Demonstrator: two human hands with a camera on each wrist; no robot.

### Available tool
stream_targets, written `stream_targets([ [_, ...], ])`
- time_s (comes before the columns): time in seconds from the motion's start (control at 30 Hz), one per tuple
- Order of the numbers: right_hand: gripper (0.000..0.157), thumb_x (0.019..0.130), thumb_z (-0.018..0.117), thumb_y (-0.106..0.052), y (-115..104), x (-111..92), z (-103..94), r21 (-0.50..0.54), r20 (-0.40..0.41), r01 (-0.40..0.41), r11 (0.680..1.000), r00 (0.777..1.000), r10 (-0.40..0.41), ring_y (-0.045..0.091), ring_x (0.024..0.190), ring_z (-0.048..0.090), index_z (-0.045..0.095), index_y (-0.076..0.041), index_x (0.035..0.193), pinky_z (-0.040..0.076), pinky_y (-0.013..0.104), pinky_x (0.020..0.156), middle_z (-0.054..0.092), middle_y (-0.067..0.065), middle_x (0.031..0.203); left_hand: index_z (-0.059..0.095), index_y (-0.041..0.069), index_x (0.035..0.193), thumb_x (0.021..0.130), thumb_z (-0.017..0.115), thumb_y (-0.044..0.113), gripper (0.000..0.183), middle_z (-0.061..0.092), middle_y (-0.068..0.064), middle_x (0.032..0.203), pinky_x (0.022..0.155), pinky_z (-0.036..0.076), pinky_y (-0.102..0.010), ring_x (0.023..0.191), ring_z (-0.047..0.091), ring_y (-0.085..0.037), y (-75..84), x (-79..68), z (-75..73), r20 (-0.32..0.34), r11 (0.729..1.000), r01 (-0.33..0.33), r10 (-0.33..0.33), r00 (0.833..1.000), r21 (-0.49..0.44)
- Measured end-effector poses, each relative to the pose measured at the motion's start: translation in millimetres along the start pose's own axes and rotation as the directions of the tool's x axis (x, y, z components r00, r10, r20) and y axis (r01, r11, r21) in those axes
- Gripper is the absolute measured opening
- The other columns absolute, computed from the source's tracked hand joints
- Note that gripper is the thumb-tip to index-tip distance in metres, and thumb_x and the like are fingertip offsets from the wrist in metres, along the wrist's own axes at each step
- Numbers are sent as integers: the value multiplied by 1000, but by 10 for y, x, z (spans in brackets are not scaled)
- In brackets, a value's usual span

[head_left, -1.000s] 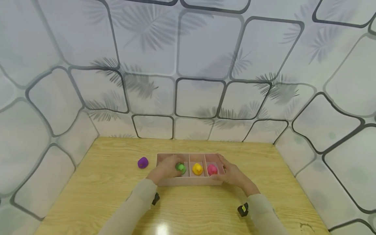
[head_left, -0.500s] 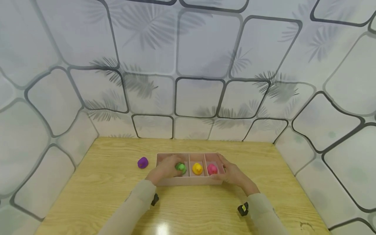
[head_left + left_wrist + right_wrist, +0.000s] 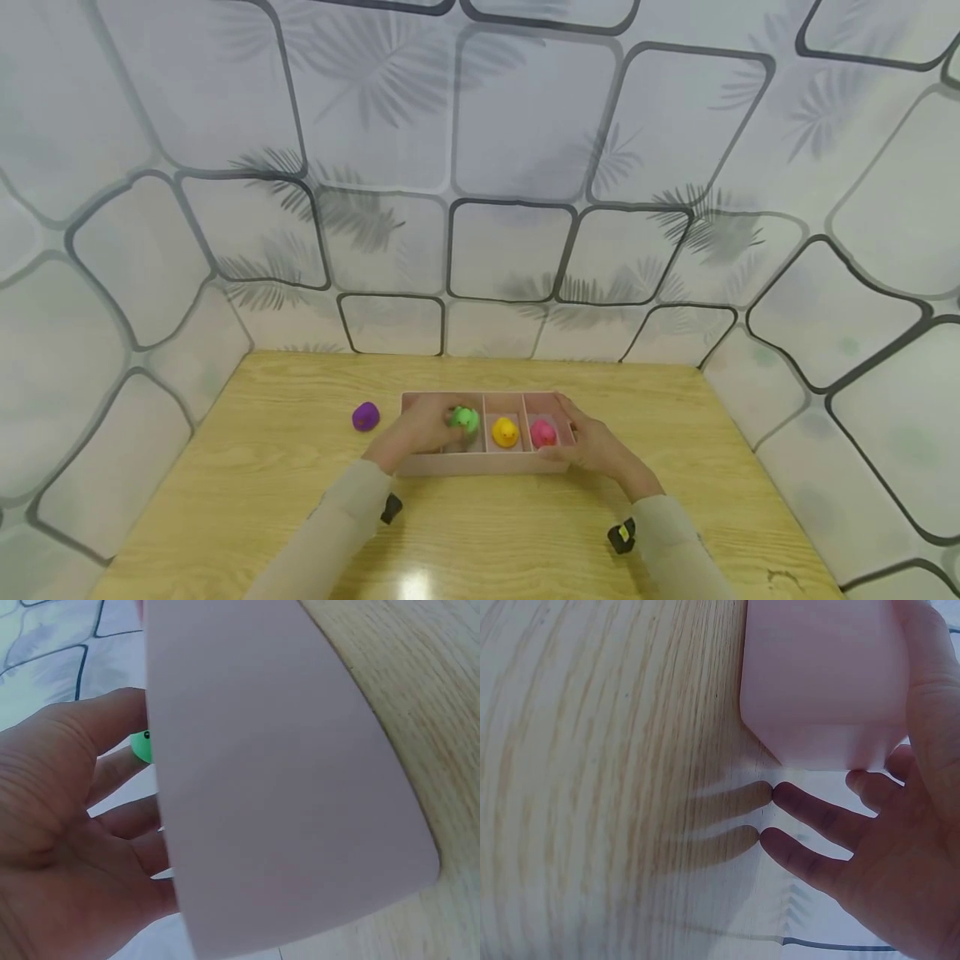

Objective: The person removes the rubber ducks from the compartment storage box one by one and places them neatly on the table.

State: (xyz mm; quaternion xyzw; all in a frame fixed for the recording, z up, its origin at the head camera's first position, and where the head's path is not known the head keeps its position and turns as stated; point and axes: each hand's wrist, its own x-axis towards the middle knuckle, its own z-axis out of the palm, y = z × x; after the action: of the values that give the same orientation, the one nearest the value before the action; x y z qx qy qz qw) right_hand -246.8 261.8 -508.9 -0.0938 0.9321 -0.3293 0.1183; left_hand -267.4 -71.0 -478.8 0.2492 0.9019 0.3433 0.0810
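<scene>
A pale pink divided box (image 3: pixel 483 464) lies lengthwise on the table. My left hand (image 3: pixel 423 425) reaches over its left end and pinches a green rubber duck (image 3: pixel 464 419) between thumb and fingers. The duck's green head (image 3: pixel 142 745) peeks over the wall in the left wrist view. In the compartment to the right of it sits a yellow rubber duck (image 3: pixel 505 432). A pink rubber duck (image 3: pixel 543 433) occupies the rightmost compartment. My right hand (image 3: pixel 596 446) holds the box's right end, thumb at the front wall; two fingertips (image 3: pixel 784 793) reach down to the table.
A purple rubber duck (image 3: pixel 365 417) rests on the wooden table (image 3: pixel 495 533), left of the box. Thin dividers (image 3: pixel 524 421) separate the compartments. Patterned panels (image 3: pixel 510 250) rise behind the table and at both sides.
The green duck has risen slightly within its compartment, carried by my left hand. The right hand and the box stay in place.
</scene>
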Motion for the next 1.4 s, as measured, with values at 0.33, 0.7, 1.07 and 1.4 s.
stream_targets([
  [0.33, 119, 84, 82, -62, -21, -1, 0, 2, -3, 10, 1000, 1000, -10, 47, 144, 51, 15, -15, 170, 43, 64, 117, 40, 27, 165, 74, 9, 125, 88, 81, 13, 37, 75, -3, 99, 80, 55, -33, 84, 62, -14, 6, -42, -137, -93, 1000, -18, 17, 996, -6],
  [0.7, 118, 84, 82, -62, -8, 1, 10, 4, -4, 12, 1000, 1000, -12, 46, 143, 51, 16, -17, 171, 43, 64, 117, 43, 26, 163, 73, 7, 124, 87, 83, 6, 38, 65, -15, 117, 96, 62, -45, 110, 68, -33, -141, -149, -231, -206, 976, -35, -11, 979, -216],
  [1.07, 118, 84, 81, -63, 33, 8, 11, 10, -5, 16, 1000, 1000, -16, 44, 145, 50, 15, -18, 171, 40, 65, 119, 48, 27, 159, 73, 6, 128, 89, 84, 13, 40, 66, -21, 131, 98, 61, -50, 115, 70, -39, -290, -285, -352, -226, 947, -76, 5, 974, -311],
  [1.4, 119, 84, 82, -62, 11, 2, 10, 28, -4, 1, 1000, 1000, -1, 42, 145, 51, 14, -18, 171, 40, 64, 119, 48, 25, 160, 69, 0, 135, 91, 77, 6, 44, 64, -26, 135, 94, 63, -45, 116, 70, -44, -449, -352, -415, -249, 943, -47, -38, 968, -328],
])
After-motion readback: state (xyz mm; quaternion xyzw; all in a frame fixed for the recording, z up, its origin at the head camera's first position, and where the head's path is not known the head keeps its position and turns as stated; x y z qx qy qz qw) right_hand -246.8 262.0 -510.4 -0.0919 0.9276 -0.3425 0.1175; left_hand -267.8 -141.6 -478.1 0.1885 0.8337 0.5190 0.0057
